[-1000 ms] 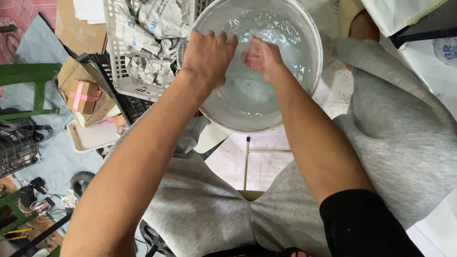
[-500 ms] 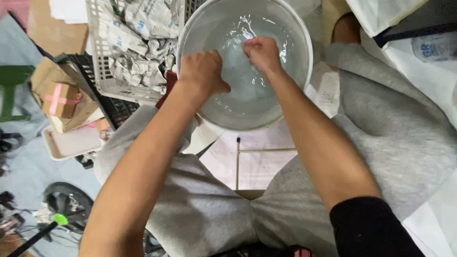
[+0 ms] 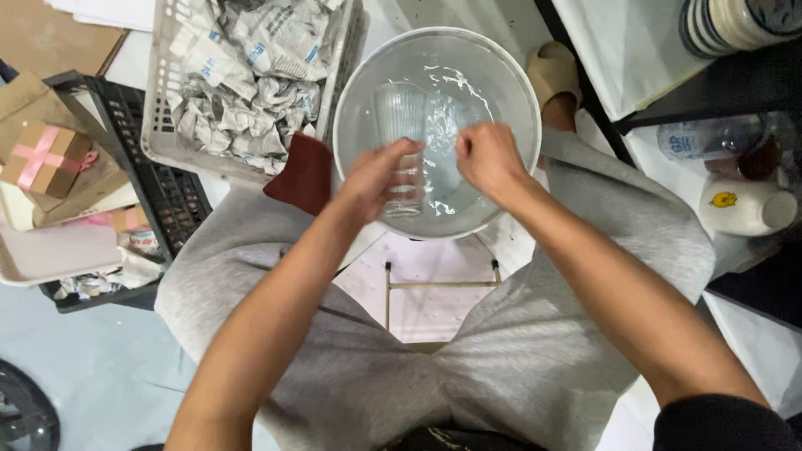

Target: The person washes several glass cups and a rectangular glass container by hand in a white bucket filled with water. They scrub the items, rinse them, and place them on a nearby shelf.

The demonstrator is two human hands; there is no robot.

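**Clear glass tumbler sitting in a water basin**

The left hand [image 3: 380, 179] is gripping a ribbed glass tumbler [image 3: 401, 138] at its lower end, fingers curled around it. The tumbler is colourless and see-through, with fine vertical ridges along its wall, and it is lying inside the round translucent basin [image 3: 351, 100], partly in rippling water. The right hand [image 3: 489, 159] is hovering over the basin just right of the tumbler, curled into a loose fist; whether it is pinching anything cannot be told. Left of the basin, a white plastic basket [image 3: 159, 138] is holding crumpled newspaper [image 3: 242, 75], and 1 dark red cloth [image 3: 302, 174] is lying against the basin's left rim.
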